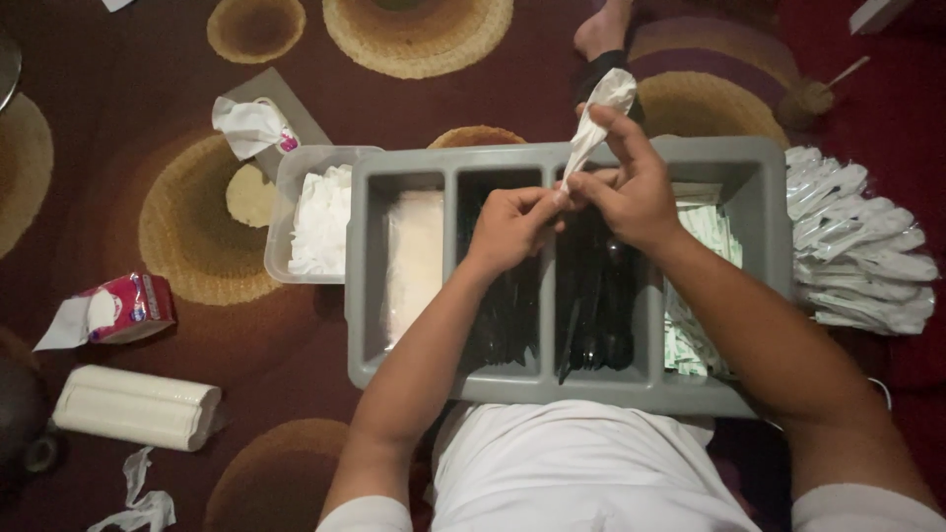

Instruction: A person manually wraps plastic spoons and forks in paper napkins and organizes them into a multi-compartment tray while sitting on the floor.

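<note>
Right hand pinches a white packet, which rises upright above its fingers. Left hand pinches the packet's lower end, over a grey tray of black cutlery.

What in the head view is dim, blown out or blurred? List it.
Head view: dim warm light overall; black cutlery merges into shadow in the grey tray; the white napkin held by both hands and the wrapped packs are nearly blown out; fine detail is soft throughout.
</note>
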